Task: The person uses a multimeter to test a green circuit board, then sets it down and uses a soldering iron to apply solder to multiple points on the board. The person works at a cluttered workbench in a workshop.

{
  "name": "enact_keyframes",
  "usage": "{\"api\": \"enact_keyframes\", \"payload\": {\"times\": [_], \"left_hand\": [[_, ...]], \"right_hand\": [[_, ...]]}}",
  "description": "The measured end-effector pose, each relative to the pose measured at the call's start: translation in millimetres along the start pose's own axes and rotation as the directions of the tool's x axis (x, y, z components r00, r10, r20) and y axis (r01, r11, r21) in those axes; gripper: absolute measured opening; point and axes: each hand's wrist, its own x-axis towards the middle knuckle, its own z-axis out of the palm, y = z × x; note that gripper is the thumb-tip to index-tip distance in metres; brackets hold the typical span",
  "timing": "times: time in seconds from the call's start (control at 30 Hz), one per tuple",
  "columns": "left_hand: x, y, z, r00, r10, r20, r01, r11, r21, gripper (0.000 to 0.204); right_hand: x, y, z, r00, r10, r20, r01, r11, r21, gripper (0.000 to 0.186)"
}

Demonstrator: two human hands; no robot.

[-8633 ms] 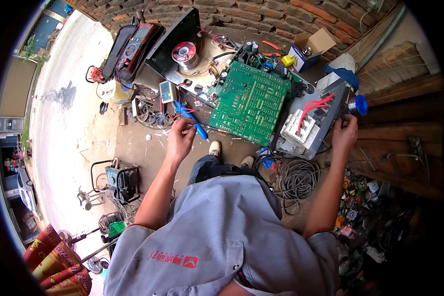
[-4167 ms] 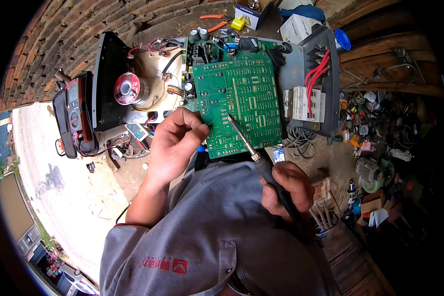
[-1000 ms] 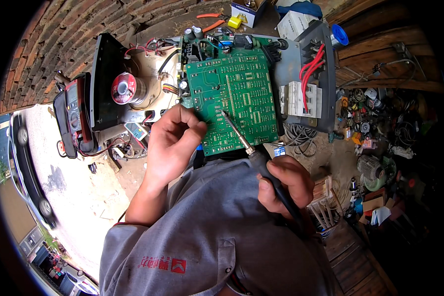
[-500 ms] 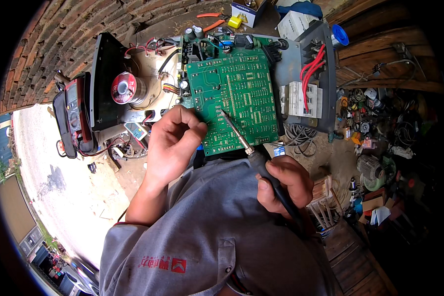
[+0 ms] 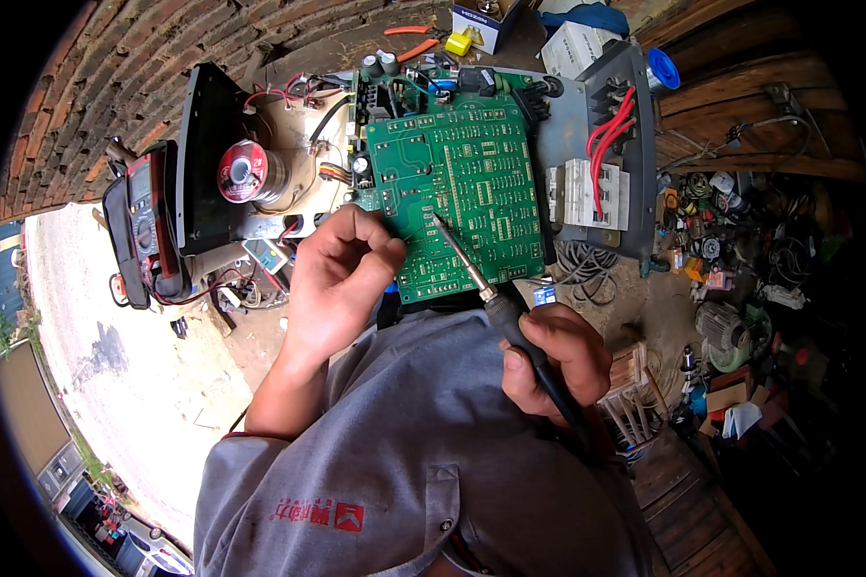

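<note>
While we solder, much looks unfinished

Our right hand (image 5: 568,363) wraps a soldering iron (image 5: 502,310), its tip at or just above the green circuit board (image 5: 486,197); our left hand (image 5: 346,274) pinches what seems thin wire (image 5: 409,238). Beyond, the housing (image 5: 644,192) isn't yet closed; how much is soldered, we cannot tell.

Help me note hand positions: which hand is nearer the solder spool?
Left. The left hand is below and right of the solder spool in view, apart from it; the right hand, gripping the soldering iron, is farther right and lower.
</note>
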Motion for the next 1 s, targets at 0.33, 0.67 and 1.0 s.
{"api": "enact_keyframes", "payload": {"times": [0.33,0.67,1.0], "left_hand": [[0.0,1.4,-0.2,1.0,-0.022,-0.001,0.022,1.0,-0.001,0.01],[0.6,0.2,-0.8,1.0,-0.016,-0.006,0.016,1.0,0.014,0.011],[1.9,-0.7,-4.4,1.0,-0.031,-0.002,0.031,0.999,-0.008,0.009]], "right_hand": [[-0.3,-0.1,0.8,1.0,0.0,-0.007,0.0,1.0,-0.004,0.03],[0.3,-0.4,0.8,1.0,-0.002,-0.018,0.002,1.0,-0.008,0.028],[-2.7,-6.3,-3.5,0.997,0.009,-0.074,-0.007,1.0,0.028,0.029]]}}
